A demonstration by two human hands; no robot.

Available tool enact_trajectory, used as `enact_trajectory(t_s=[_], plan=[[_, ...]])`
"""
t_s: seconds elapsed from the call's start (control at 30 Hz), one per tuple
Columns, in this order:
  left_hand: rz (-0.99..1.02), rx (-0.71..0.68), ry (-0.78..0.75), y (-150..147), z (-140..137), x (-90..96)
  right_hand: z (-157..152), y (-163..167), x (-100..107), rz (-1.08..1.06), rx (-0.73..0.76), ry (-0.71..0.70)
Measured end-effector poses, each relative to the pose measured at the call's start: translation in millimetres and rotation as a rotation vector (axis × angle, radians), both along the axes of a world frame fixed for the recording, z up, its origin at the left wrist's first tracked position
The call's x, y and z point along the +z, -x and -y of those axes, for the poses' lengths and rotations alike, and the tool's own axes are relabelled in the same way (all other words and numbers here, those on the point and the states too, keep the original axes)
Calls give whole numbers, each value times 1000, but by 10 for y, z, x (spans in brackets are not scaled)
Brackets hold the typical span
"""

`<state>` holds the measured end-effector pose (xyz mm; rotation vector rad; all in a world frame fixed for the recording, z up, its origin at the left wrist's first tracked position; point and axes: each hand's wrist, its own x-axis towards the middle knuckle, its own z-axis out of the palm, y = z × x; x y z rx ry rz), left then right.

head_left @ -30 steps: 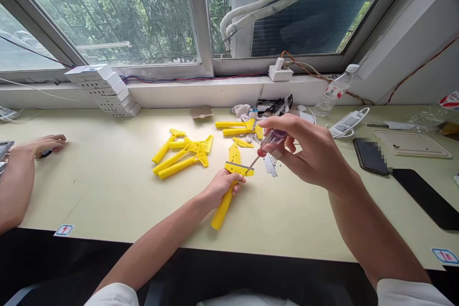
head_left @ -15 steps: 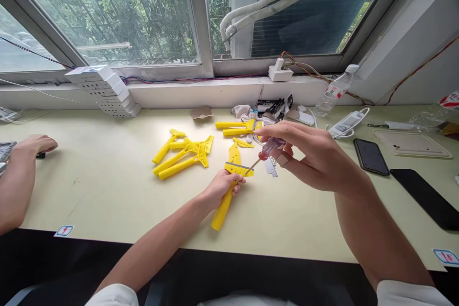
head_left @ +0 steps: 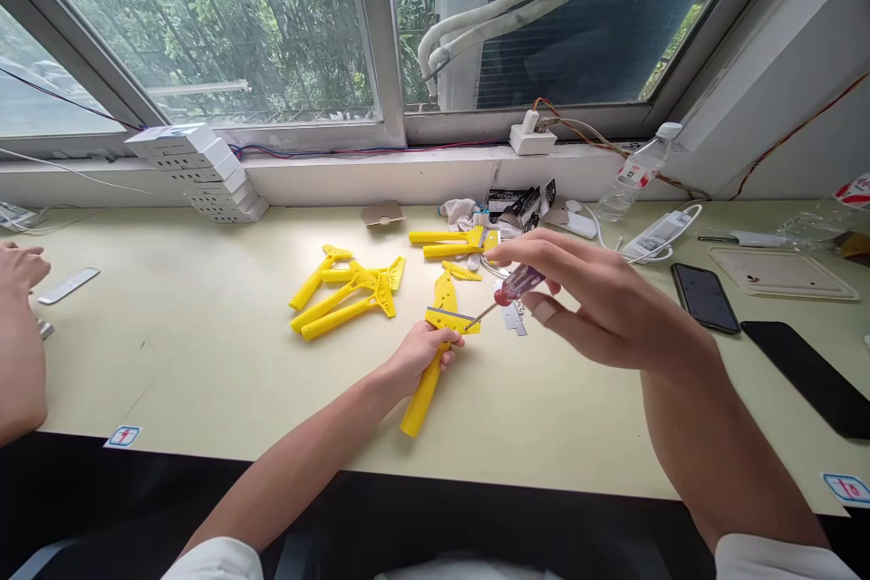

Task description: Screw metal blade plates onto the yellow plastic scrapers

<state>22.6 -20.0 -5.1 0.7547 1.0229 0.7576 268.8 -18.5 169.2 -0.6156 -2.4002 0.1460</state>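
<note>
My left hand (head_left: 422, 357) is closed around the neck of a yellow scraper (head_left: 422, 394), whose wide head carries a grey blade strip. Its handle slants down toward the table's near edge. In my right hand (head_left: 588, 299) is a screwdriver (head_left: 520, 282) with a clear purplish handle and red collar; fingers and thumb grip the handle. The screwdriver's tip touches the scraper head near its right side. Just behind the head lies a yellow plastic piece (head_left: 445, 292), with a small yellow part (head_left: 462, 271) beyond it. A loose metal blade (head_left: 515, 320) lies under the screwdriver, partly hidden.
Several yellow scraper handles (head_left: 346, 304) lie left of my hands, and more scrapers (head_left: 445, 243) lie behind. Black packets (head_left: 520, 207), a bottle (head_left: 635, 177) and a phone (head_left: 704, 297) are farther right. Another person's hand (head_left: 22, 267) is at far left near a white strip (head_left: 69, 285).
My right hand has shifted slightly on the screwdriver handle, its thumb and fingers a little differently placed. The other person's hand moved left, and a white strip now shows beside it.
</note>
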Motion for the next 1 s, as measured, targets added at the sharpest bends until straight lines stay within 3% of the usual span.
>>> enact_trajectory(t_s=[0.07,0.17,0.4,0.6,0.67,0.83,1.0], plan=[[1,-2,0,2,-3,-5,-1,-27,20,-22,57,49],[4,-6,-6,8,-4,-7,-9,-34,24,-44,61,15],[0,-2,8,8,-2,8,16,29,-21,18,-151,-174],[-1,7,9,9,-13,-24,43,-41,32,26,14,44],[2,2,7,14,-12,-35,37,-54,28,7,8,24],[7,-2,-4,15,-11,-37,30,-19,-33,31,-136,-174],[-10,7,-6,4,-15,-8,64,-19,-5,92,-122,-54]])
